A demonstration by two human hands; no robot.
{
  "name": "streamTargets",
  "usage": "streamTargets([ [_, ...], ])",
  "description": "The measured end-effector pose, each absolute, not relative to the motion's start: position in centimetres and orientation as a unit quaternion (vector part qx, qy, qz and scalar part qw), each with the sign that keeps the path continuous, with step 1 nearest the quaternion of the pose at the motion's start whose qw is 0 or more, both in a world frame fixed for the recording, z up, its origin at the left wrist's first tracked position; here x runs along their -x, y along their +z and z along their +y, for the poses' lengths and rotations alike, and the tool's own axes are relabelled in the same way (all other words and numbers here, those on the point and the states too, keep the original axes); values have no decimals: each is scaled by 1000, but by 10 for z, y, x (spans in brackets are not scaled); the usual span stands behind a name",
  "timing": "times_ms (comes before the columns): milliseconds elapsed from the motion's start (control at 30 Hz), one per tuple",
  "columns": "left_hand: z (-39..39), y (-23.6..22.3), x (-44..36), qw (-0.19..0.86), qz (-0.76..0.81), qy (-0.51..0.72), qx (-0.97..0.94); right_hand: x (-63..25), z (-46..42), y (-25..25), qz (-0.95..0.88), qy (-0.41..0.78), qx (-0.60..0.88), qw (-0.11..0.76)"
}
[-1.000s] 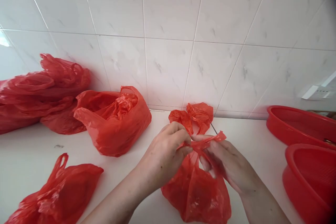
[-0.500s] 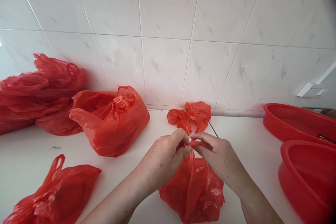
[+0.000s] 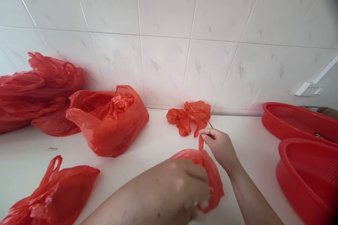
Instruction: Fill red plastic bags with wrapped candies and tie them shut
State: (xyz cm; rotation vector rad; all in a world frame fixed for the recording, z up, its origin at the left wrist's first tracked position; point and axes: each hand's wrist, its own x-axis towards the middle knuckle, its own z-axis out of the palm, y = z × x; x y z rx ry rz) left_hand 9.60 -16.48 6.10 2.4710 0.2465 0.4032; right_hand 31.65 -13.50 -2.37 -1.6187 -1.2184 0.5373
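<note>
A red plastic bag (image 3: 215, 179) stands on the white table in front of me. My right hand (image 3: 218, 144) pinches one of its handles and pulls it upward. Across the near side of the bag lies my left hand (image 3: 190, 182), blurred by motion. Its fingertips point down and are smeared, so I cannot tell what they hold. Just behind the bag are two small crumpled red plastic bags (image 3: 198, 112), close to the wall.
A large open red bag (image 3: 113, 130) with crumpled plastic inside stands left of centre. Further left is a pile of red bags (image 3: 52, 84); another red bag (image 3: 66, 190) lies near the front. Two red plastic baskets (image 3: 293, 172) stand at the right. A tiled wall (image 3: 166, 59) closes off the back.
Both hands were together, pinching the bag's top. Now they are apart: my left hand has moved down over the bag, while my right hand has moved slightly right, holding a handle.
</note>
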Motion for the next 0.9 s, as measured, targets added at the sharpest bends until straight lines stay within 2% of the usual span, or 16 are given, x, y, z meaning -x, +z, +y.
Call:
streamTargets([
  [133,-173,64,-94,331,40,92,-938,-334,-118,-57,-519,188,696,459],
  [233,-167,61,-92,342,62,101,-932,-347,-116,-67,-533,262,672,442],
  [433,-134,42,-83,256,325,150,-898,-372,-122,-79,-464,436,646,421],
  [533,-122,23,-83,253,379,97,-885,-377,-121,-93,-436,470,634,433],
  [633,-122,0,-93,287,346,48,-892,-376,-119,-102,-416,461,637,456],
  [733,-132,-21,-113,292,300,69,-906,-377,-118,-106,-418,458,633,463],
  [900,-143,-33,-135,216,236,134,-938,-382,-123,-111,-408,461,642,456],
])
